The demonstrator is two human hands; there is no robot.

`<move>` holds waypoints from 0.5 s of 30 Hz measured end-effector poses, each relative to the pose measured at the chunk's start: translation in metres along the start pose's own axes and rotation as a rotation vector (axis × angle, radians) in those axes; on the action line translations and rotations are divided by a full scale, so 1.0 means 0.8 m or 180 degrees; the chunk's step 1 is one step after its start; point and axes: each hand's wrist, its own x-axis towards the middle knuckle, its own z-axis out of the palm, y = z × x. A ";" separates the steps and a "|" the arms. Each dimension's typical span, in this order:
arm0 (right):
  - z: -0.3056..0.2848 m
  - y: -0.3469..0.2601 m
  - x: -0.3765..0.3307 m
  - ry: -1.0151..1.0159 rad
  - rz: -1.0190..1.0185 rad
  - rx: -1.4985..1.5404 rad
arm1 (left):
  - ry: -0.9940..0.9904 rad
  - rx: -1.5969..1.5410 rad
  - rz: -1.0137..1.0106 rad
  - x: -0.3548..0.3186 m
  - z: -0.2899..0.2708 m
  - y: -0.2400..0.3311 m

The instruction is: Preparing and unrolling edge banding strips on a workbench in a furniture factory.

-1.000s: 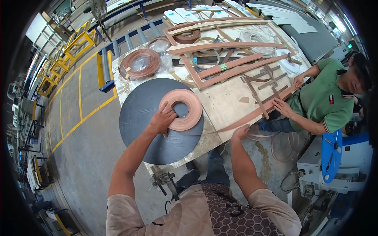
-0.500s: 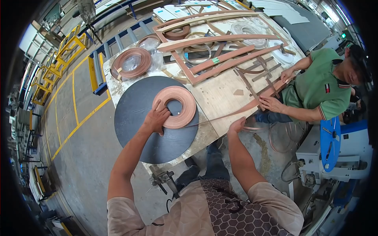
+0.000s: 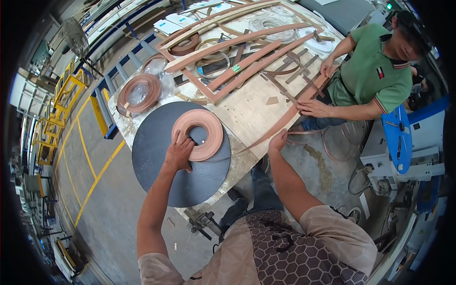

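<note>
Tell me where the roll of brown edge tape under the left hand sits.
In the head view, the tape roll lies flat on the dark round disc at the table's near left end, with the left hand resting on its lower left rim.

One round dark disc [image 3: 156, 161] on the tabletop [image 3: 251, 111] — two brown tape rolls [image 3: 209, 135] [image 3: 140, 92], one long strip [image 3: 280, 126], two people's hands at work.
</note>
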 end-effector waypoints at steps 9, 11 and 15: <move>-0.004 -0.017 -0.031 -0.0193 0.0147 0.0260 | 0.0066 0.0134 0.0043 -0.016 0.002 0.002; -0.006 -0.003 -0.007 0.0004 -0.0032 0.0174 | 0.0203 0.0039 0.0212 0.007 -0.007 0.009; -0.001 -0.005 -0.025 0.0089 0.0177 -0.0247 | 0.0212 -0.0125 0.0021 -0.012 0.006 0.004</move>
